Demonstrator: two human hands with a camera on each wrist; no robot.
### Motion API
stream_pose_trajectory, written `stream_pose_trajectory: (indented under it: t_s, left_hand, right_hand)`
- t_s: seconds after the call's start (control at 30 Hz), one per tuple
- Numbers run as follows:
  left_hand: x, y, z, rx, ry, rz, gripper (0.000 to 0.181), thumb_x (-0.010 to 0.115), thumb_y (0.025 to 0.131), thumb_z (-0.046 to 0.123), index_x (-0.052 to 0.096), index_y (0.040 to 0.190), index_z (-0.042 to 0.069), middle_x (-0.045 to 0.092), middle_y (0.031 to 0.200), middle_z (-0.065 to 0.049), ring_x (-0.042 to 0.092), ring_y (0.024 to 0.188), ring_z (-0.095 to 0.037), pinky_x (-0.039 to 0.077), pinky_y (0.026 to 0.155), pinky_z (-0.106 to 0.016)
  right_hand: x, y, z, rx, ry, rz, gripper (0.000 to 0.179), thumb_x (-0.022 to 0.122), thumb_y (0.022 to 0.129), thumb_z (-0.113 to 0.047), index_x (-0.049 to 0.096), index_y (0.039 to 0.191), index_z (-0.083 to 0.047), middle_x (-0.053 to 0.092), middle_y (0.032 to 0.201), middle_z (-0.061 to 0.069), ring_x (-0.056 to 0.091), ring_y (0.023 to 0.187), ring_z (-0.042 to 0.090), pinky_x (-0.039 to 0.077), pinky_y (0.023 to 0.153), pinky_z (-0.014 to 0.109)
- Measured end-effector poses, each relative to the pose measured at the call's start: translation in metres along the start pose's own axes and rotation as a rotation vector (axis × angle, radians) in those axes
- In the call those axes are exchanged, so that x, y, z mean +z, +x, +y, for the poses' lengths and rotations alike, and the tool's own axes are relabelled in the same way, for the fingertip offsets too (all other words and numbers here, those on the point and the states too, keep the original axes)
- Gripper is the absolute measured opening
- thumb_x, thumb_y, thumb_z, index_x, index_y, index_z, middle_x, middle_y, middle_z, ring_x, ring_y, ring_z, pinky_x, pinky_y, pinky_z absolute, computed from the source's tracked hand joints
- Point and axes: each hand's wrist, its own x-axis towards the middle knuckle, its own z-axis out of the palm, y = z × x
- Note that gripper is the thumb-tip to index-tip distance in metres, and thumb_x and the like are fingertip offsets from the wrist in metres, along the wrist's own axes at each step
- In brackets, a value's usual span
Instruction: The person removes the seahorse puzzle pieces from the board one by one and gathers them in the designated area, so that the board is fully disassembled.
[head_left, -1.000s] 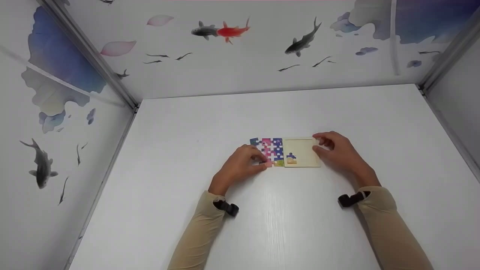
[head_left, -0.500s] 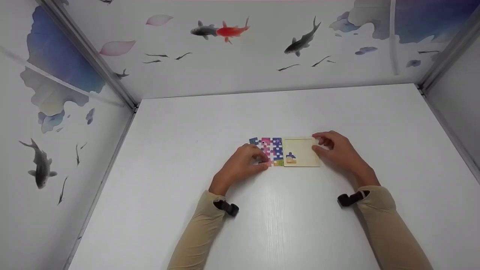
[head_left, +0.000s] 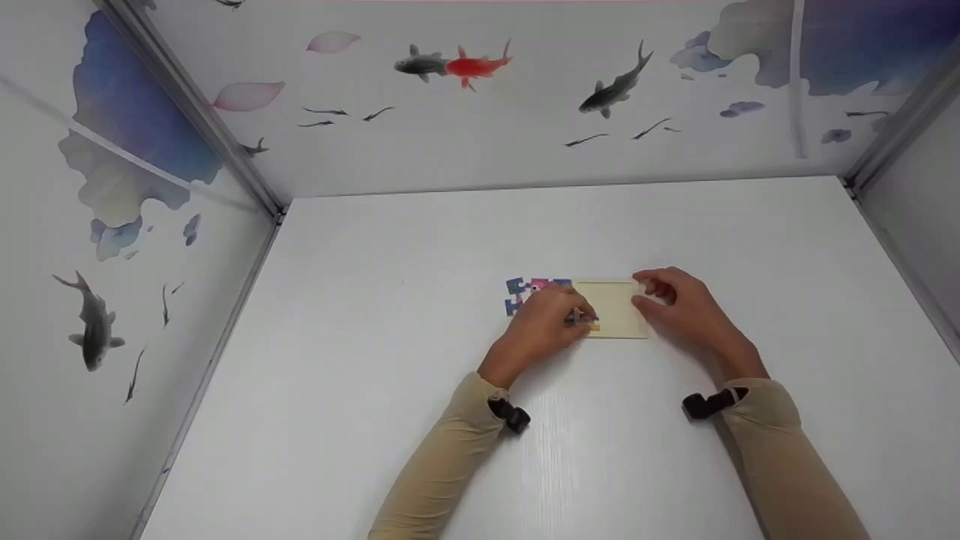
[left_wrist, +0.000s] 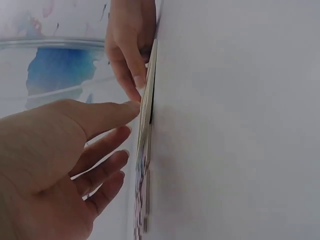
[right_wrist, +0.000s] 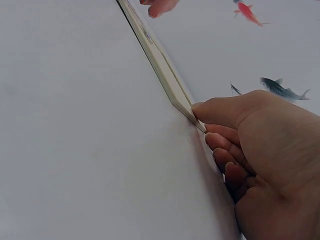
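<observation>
In the head view, a pale wooden puzzle tray (head_left: 619, 311) lies flat on the white table. A small patch of blue and tan puzzle pieces (head_left: 595, 327) shows at its near left corner, partly under my left hand (head_left: 547, 319). That hand's thumb touches the tray in the left wrist view, its fingers loosely bent and spread apart; no lifted piece shows between them. At the tray's right edge, my right hand (head_left: 686, 307) pinches the corner between thumb and fingers, plainest in the right wrist view. Loose pink and blue jigsaw pieces (head_left: 515, 286) lie left of the tray, mostly covered by my left hand.
White table (head_left: 420, 450) surrounds the puzzle on every side. A back wall (head_left: 510, 150) and a left wall (head_left: 45, 420) with printed fish border it. Black straps with small blocks (head_left: 510, 415) sit at both sleeve cuffs.
My left hand has moved right, from the loose jigsaw pieces to the tray's near left corner. The right hand keeps its grip on the tray. The head view has shifted slightly.
</observation>
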Motion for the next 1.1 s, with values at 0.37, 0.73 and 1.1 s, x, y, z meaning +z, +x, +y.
stream_pose_trajectory:
  t_s: [0.37,0.73,1.1]
  left_hand:
    - [0.015,0.004,0.011,-0.096,0.014,0.057,0.016,0.081,0.099,0.028,0.085,0.113,0.02,0.077,0.114,0.004,0.067,0.108,-0.013,0.055,0.096,-0.028]
    - [0.015,0.001,0.012,-0.133,-0.032,0.038,0.021,0.081,0.1,0.026,0.083,0.12,0.02,0.077,0.116,0.004,0.065,0.11,-0.014,0.051,0.101,-0.032]
    - [0.017,0.002,0.011,-0.113,-0.002,0.033,0.031,0.081,0.1,0.028,0.079,0.13,0.021,0.073,0.123,0.0,0.061,0.116,-0.019,0.048,0.106,-0.036]
  right_hand:
    - [-0.003,0.001,0.0,0.009,0.003,-0.002,0.043,0.072,0.106,-0.032,0.066,0.145,-0.017,0.063,0.118,0.008,0.053,0.108,0.023,0.042,0.09,0.025]
    - [-0.001,0.0,0.0,0.016,0.006,-0.021,0.044,0.071,0.106,-0.035,0.065,0.147,-0.019,0.062,0.12,0.008,0.052,0.11,0.024,0.042,0.091,0.024]
    - [-0.001,0.001,0.002,-0.027,0.001,0.005,0.042,0.073,0.105,-0.029,0.068,0.144,-0.014,0.063,0.115,0.01,0.053,0.104,0.024,0.041,0.085,0.019]
